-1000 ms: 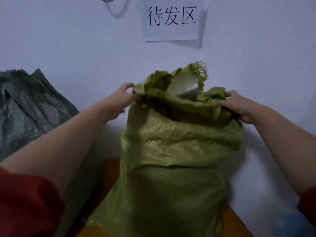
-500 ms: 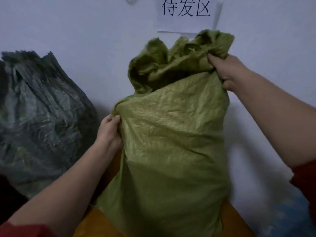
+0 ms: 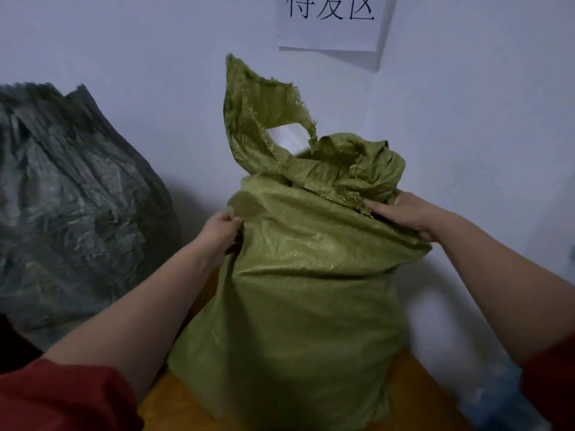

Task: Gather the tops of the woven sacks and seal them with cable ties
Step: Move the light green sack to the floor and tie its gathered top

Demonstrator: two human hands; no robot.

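no longer lifting green woven sack (image 3: 298, 293) top: pressing it down with flat right hand (image 3: 401, 214), still gripping left side with left hand (image 3: 219, 233).

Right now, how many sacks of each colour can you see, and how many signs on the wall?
green sack: 1
dark grey sack: 1
paper sign: 1
Total: 3
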